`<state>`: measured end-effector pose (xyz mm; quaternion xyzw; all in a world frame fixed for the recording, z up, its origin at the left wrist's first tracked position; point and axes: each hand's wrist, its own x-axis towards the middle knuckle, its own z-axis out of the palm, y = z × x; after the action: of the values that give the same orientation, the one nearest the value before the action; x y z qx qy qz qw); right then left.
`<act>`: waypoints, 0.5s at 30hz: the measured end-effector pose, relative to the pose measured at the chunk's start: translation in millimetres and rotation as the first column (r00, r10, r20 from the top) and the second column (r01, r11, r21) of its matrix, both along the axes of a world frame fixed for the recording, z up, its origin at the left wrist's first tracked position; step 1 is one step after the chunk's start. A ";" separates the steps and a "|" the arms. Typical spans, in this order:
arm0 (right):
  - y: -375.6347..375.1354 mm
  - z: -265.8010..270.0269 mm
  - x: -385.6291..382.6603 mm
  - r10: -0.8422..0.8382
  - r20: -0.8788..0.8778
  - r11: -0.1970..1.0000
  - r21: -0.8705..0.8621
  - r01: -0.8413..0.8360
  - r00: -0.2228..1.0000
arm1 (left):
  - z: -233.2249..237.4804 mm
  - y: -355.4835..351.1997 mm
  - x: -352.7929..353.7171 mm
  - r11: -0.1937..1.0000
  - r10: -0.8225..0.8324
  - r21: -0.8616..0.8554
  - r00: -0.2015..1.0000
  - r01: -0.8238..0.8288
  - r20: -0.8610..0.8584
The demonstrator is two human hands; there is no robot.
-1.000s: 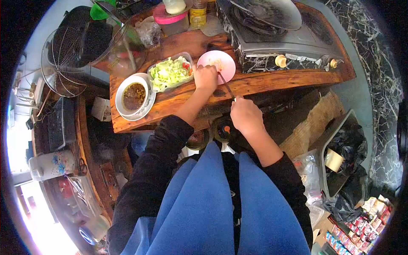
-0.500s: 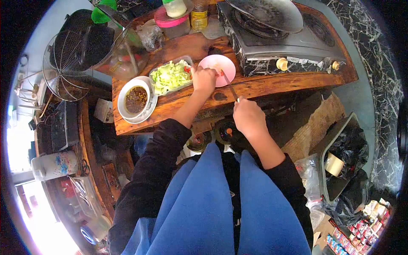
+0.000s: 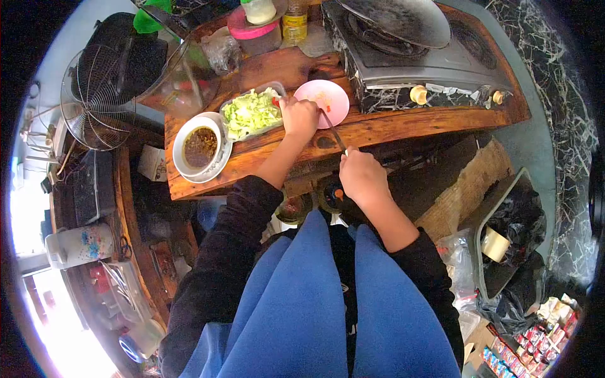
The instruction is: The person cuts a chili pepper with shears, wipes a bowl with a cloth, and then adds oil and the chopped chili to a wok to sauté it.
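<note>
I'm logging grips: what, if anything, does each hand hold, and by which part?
Right hand: a knife, by its handle. Left hand: whether it holds anything cannot be told.

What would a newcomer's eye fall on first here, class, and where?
Probably the bright blue cloth, filling the lower middle. Next, the pink dish on the wooden counter, its near edge met by a knife in the right hand; shredded greens lie left of it.
</note>
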<state>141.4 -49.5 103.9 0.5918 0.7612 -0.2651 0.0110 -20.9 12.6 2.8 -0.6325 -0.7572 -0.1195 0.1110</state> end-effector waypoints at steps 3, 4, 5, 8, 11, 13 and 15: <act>0.7 -0.9 -0.4 0.018 0.015 1.000 -0.019 -0.018 1.000 | -0.6 1.0 -0.6 1.000 0.013 -0.018 1.000 -0.013 0.008; 0.9 -0.2 -0.6 0.020 0.022 0.999 -0.028 -0.020 1.000 | -1.1 1.3 -0.6 1.000 0.008 -0.014 1.000 -0.008 0.002; 1.2 0.8 -0.9 0.022 0.029 0.999 -0.036 -0.021 0.999 | -1.6 1.7 -0.6 1.000 0.002 -0.010 1.000 -0.002 -0.004; 1.2 8.3 -3.1 0.045 0.041 0.997 -0.061 -0.042 0.998 | -0.6 1.8 0.6 1.000 0.007 -0.016 0.999 -0.007 -0.034; 4.3 4.0 -7.5 -0.003 0.008 0.999 -0.050 0.003 1.000 | 2.4 2.9 2.5 0.999 0.000 -0.035 1.000 0.000 0.011; 4.6 6.3 -8.2 0.010 0.021 0.999 -0.052 -0.009 1.000 | 2.9 3.5 4.5 0.999 0.016 -0.050 1.000 -0.017 -0.006; 5.7 10.0 -10.1 0.024 0.033 0.998 -0.053 -0.022 0.999 | 3.2 4.7 5.3 0.997 0.034 -0.064 0.999 -0.035 -0.024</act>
<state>131.3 -43.8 113.9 0.5871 0.7604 -0.2746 0.0425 -15.6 17.2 6.0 -0.6239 -0.7702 -0.0857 0.1012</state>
